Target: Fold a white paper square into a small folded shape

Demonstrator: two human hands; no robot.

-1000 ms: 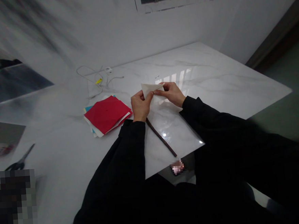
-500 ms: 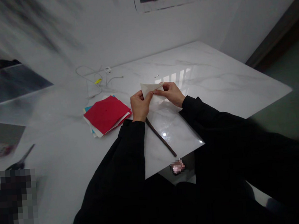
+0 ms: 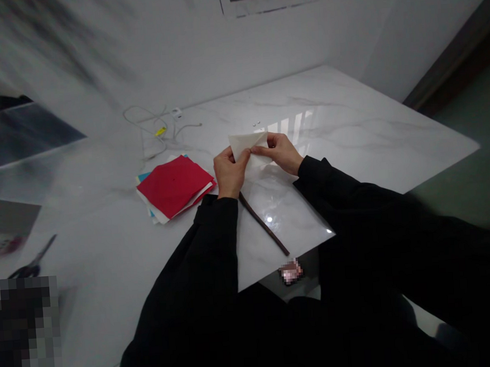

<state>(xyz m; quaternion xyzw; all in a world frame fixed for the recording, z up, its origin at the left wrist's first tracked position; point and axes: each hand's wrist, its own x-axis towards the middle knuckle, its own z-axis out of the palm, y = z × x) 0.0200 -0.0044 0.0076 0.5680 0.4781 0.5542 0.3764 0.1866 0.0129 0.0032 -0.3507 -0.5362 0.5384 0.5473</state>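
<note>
Between both hands is a folded piece of white paper (image 3: 242,144), lifted above the table. My left hand (image 3: 229,172) pinches its left side, thumb on the near face. My right hand (image 3: 282,152) grips the right side, and its thumb meets the left thumb near the paper's middle. Below the left wrist, a thin dark brown stick (image 3: 265,227) lies on the table, its upper end partly hidden by the hand. To the left of my left hand is a pile of coloured sheets with a red sheet (image 3: 176,185) on top and white and blue ones beneath.
The white marble-patterned table (image 3: 362,119) runs back to the wall. A white cable (image 3: 144,120) with a yellow tag and a white charger plug (image 3: 176,113) lie at the back. Scissors (image 3: 36,264) lie at the left, near a clear plastic sheet (image 3: 23,134).
The upper right part of the folded paper has shifted slightly, and its top edge looks flatter. Both hands stay in nearly the same place.
</note>
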